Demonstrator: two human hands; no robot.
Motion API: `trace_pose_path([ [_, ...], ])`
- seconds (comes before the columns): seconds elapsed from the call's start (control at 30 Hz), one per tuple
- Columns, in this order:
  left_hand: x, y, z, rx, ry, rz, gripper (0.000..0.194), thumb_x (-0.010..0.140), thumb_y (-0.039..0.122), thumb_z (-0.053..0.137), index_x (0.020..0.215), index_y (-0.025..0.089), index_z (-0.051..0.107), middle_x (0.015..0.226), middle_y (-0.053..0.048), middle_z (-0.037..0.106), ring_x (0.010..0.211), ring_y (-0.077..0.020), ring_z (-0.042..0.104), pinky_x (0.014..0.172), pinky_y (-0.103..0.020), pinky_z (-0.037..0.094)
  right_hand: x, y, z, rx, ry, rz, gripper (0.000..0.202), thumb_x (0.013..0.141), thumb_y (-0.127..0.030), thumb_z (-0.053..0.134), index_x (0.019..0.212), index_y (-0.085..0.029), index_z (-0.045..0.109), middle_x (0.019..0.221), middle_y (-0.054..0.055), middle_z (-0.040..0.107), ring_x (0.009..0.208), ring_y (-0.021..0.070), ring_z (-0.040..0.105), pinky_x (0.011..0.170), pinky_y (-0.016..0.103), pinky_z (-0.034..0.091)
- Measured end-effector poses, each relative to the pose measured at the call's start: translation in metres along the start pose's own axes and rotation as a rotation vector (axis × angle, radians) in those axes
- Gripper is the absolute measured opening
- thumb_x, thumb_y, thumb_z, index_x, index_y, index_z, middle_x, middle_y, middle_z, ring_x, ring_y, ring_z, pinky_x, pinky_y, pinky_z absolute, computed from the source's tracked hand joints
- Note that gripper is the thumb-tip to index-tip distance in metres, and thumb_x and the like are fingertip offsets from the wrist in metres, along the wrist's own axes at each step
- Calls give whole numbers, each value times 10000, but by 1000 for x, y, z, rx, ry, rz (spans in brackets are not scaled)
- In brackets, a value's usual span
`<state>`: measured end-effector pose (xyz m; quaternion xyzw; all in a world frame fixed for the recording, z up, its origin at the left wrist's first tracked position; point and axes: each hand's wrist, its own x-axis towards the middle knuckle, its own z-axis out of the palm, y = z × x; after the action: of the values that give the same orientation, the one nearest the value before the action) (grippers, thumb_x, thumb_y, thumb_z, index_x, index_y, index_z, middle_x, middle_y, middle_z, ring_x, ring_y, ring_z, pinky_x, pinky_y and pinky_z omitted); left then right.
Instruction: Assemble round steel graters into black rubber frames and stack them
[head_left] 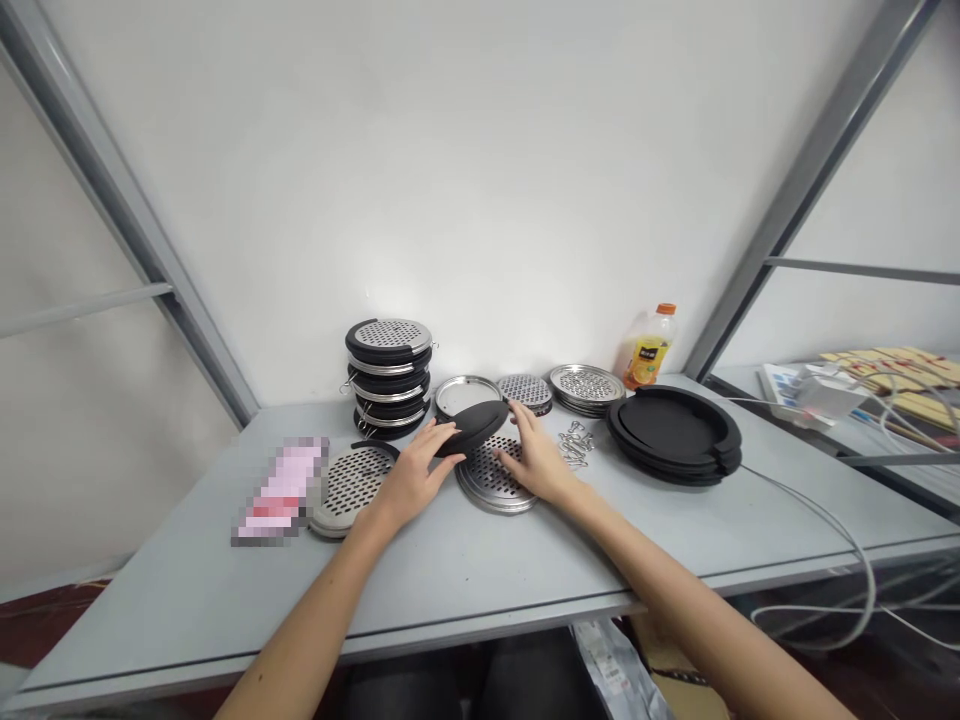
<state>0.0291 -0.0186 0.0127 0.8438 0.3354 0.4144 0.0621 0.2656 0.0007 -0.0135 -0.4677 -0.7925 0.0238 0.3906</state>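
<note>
My left hand point(424, 465) pinches the left end of a black disc-shaped piece point(480, 425), thumb below and fingers on top. The piece is tilted above a round metal plate with slots point(499, 475). My right hand point(540, 455) has its fingers apart at the right of the piece; its thumb is over the slotted plate, and I cannot tell whether its fingertips touch the black piece. Left of my left hand lies another slotted metal disc point(352, 485) with a black edge band. Behind the held piece sits a shallow round metal pan point(466, 396).
At the back left stands a stack of black-banded discs point(390, 380) with wire clips. Perforated discs point(525, 392), metal plates point(587, 388), small metal clips point(575, 445), black round trays point(671, 435) and a juice bottle point(651, 350) fill the right. A blurred pink item point(283, 490) lies left.
</note>
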Motion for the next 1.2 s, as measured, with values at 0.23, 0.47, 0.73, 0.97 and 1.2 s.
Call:
trace_pose_path([
  [0.23, -1, -2, -1, 6, 54, -20, 320, 925, 283, 526, 1220, 165, 564, 1212, -112, 641, 1229, -251, 537, 1060, -454, 422, -38, -22, -21, -180, -301, -178, 779, 760, -628, 605, 1351, -136, 486, 1446, 222, 396, 1324, 383, 374, 1037, 559, 383],
  [0.47, -2, -2, -1, -45, 23, 15, 288, 935, 313, 511, 1180, 170, 561, 1159, -96, 656, 1142, -229, 587, 1033, -415, 438, -43, -18, -13, -175, -225, -216, 554, 886, -490, 524, 1300, -122, 531, 1306, 182, 568, 1253, 330, 492, 1032, 505, 431],
  [0.73, -7, -6, -2, -8, 413, -91, 337, 973, 384, 385, 1215, 170, 482, 1075, -113, 649, 988, -232, 632, 860, -359, 513, -44, -6, -22, 80, 186, 66, 374, 973, -346, 342, 1229, -177, 556, 1084, 114, 689, 931, 241, 670, 793, 371, 546],
  [0.97, 1, 15, -11, -103, -205, 134, 284, 913, 291, 547, 1188, 234, 587, 1167, -93, 624, 1188, -247, 522, 1054, -448, 396, -43, 8, -26, 178, 410, 300, 432, 969, -429, 302, 1052, -161, 631, 705, 44, 650, 577, 191, 583, 536, 300, 491],
  [1.2, -5, 19, -4, -36, -503, 131, 289, 837, 228, 652, 1118, 287, 677, 1188, -51, 646, 1197, -233, 534, 1047, -412, 423, -46, 1, -28, 191, 131, 22, 354, 966, -339, 383, 1236, -223, 580, 1190, 84, 665, 1070, 238, 632, 901, 372, 511],
])
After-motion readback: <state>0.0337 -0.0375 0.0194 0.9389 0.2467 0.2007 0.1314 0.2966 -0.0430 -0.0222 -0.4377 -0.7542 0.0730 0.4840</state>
